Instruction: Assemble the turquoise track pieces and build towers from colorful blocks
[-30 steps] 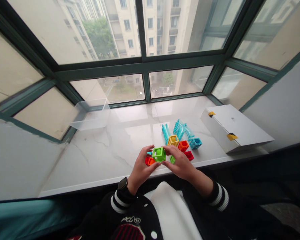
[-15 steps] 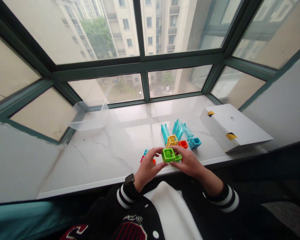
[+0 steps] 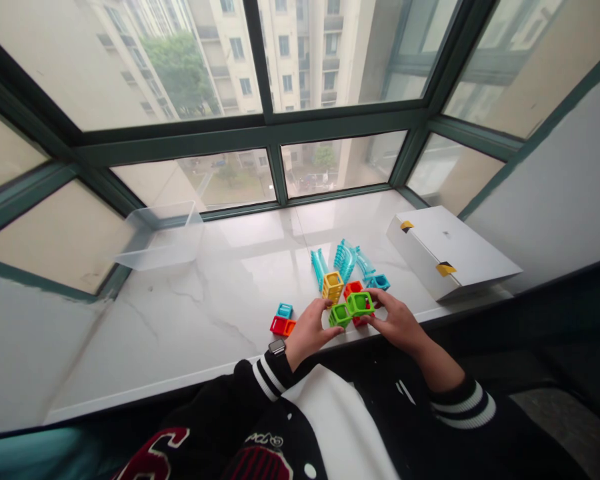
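My left hand (image 3: 310, 332) pinches a green hollow cube block (image 3: 340, 315) between thumb and fingers. Another green cube block (image 3: 361, 304) is gripped by my right hand (image 3: 397, 325), slightly higher and touching the first. Whether the two are locked together I cannot tell. Just behind them stand a yellow block (image 3: 333, 285) and a red block (image 3: 353, 289), the red partly hidden. A blue cube block (image 3: 380, 282) lies beyond my right fingers. Left of my left hand sit a small blue block (image 3: 284, 311), a red block (image 3: 279, 325) and an orange block, close together.
Translucent blue track pieces (image 3: 347, 259) lie behind the blocks on the white marble sill (image 3: 220, 293). A clear plastic bin (image 3: 163, 257) stands at the back left. On the right is a white box (image 3: 455, 250) with yellow-and-black tabs. Windows enclose the sill.
The green blocks have turned from one in front of the other to side by side, and my hands have moved slightly apart. The view has shifted right, uncovering the small blocks at left.
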Demonstrator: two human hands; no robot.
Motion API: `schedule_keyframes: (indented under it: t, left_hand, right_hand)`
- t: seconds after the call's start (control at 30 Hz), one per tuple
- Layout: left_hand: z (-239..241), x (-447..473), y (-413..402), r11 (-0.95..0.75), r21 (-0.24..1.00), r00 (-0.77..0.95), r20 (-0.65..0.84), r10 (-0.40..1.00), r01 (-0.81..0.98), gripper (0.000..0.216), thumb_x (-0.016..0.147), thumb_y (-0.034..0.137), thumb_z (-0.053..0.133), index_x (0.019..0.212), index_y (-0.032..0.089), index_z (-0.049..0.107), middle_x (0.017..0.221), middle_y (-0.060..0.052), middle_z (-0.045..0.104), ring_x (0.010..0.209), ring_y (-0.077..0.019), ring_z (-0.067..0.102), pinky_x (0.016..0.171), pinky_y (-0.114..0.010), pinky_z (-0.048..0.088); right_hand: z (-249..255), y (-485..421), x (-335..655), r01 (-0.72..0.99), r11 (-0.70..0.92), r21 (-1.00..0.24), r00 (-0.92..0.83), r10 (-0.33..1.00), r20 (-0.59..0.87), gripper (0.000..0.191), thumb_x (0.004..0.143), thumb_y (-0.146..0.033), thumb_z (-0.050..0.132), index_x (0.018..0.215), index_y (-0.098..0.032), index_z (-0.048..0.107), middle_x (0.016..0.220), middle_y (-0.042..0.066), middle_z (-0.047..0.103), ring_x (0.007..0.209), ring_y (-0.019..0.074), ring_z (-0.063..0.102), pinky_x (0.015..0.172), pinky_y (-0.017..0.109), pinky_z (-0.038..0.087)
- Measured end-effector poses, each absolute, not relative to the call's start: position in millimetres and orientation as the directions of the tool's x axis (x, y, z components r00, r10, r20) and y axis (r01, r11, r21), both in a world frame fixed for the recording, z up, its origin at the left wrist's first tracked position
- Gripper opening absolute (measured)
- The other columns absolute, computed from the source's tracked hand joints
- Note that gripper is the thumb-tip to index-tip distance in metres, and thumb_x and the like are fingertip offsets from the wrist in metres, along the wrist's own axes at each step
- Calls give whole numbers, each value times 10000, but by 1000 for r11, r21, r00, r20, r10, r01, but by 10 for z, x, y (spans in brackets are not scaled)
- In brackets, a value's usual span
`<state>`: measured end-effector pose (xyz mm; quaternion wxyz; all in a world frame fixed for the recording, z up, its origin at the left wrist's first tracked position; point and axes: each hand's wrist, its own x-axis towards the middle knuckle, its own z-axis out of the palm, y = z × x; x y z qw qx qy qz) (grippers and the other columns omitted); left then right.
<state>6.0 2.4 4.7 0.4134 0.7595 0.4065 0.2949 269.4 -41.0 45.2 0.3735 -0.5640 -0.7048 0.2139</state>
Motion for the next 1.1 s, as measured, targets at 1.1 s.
schedule_keyframes:
  t: [1.1]
  left_hand:
    - [-50,128,26,-243,910,464,64,884,336,395,845,256,825,1218,256,696,1191,-59,749,1095,-251,708,967,-431,601]
  right_hand:
    - [163,-233,2449,595,247,-765,-200,967,157,512,869,-251,736,1371,-239,641,1311,113,749,1139,297,745,1046,494,592]
